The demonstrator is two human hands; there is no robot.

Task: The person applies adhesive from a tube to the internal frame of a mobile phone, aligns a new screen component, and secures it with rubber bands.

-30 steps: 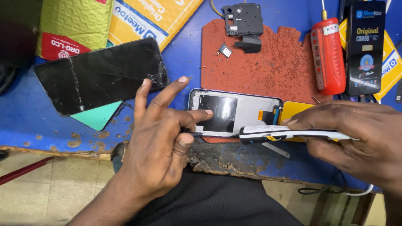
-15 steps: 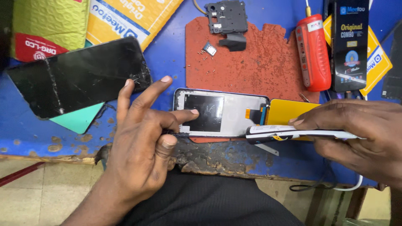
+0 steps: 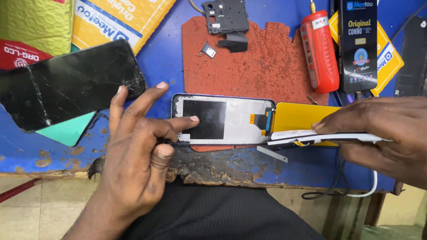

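Down at the bench, the left hand (image 3: 138, 164) pinches the near-left edge of an opened phone frame (image 3: 222, 120), thumb tucked under, index finger stretched flat across the dark panel inside it, the other fingers fanned up and free. The frame lies face-open at the front of a blue worktop (image 3: 160, 62), half on a ragged red mat (image 3: 262, 62). The right hand (image 3: 382, 133) comes in from the right, closed on a thin white phone body (image 3: 324, 135) held edge-on and level, thumb on top, fingers beneath; a yellow-backed panel (image 3: 302, 116) sits just behind it, joined to the frame by an orange flex ribbon (image 3: 260, 119). The worktop is scuffed and worn: paint chipped off along the front lip, leaving a dark, crumbling edge (image 3: 213, 166) right below the frame. On the mat's far side rest a black inner cover plate (image 3: 226, 15) and a small tray part (image 3: 208, 51) with tiny screws beside it. A red electric screwdriver (image 3: 319, 55) lies right of the mat, a black retail box (image 3: 358, 44) beside that. To the left, a cracked black screen (image 3: 66, 89) rests over a teal card (image 3: 66, 131), with yellow padded envelopes (image 3: 115, 20) behind. Below the bench, pale floor tiles (image 3: 40, 209) and dark trousers (image 3: 213, 218) show.
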